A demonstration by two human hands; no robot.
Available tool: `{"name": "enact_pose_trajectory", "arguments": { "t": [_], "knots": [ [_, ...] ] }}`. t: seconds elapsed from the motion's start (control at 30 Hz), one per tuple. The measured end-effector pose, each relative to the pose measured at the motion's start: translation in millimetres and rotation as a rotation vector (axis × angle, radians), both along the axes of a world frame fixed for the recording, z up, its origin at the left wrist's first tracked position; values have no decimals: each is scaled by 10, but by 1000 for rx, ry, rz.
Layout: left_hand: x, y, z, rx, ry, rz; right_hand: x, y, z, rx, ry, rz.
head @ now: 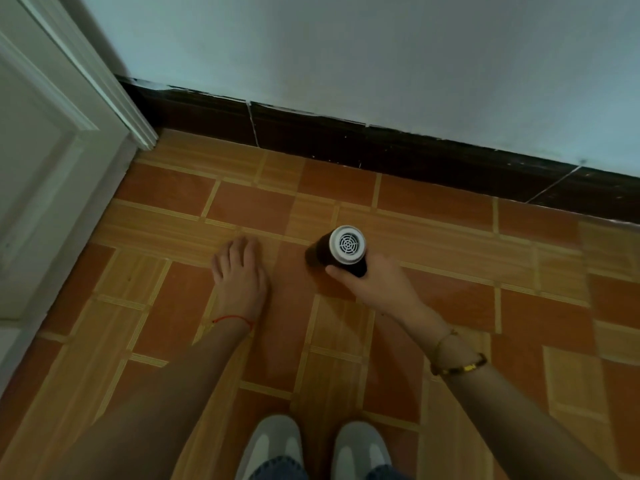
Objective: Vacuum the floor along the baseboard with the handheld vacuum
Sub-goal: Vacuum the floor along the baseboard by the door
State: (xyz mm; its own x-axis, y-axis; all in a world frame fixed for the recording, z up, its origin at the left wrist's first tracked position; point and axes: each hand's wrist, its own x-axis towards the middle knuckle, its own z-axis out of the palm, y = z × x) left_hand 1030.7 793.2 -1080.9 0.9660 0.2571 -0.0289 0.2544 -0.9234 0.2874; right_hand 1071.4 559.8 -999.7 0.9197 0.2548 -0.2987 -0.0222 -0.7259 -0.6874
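On the orange-and-tan tiled floor, short of the dark brown baseboard: small black cylindrical handheld vacuum, white vented end up, gripped round its body by right hand. Left hand flat, fingers spread. Probably light, rigid, smooth; best held mid-barrel.

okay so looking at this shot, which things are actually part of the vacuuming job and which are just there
Part of the job:
- handheld vacuum, held in the right hand
- baseboard, dark, along the wall
- tiled floor in front of it

Just there:
- left hand, flat on the floor, holding nothing
- white door on the left
- grey shoes
- red string bracelet
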Motion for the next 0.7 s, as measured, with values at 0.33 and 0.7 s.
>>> {"name": "enact_pose_trajectory", "arguments": {
  "t": [0.33,0.7],
  "knots": [
    [111,-275,82,-3,-18,-169,-30,-371,25,-50,-17,-167],
    [99,-329,48,-10,21,-236,-127,-473,18,-76,-102,-254]
  ]
}}
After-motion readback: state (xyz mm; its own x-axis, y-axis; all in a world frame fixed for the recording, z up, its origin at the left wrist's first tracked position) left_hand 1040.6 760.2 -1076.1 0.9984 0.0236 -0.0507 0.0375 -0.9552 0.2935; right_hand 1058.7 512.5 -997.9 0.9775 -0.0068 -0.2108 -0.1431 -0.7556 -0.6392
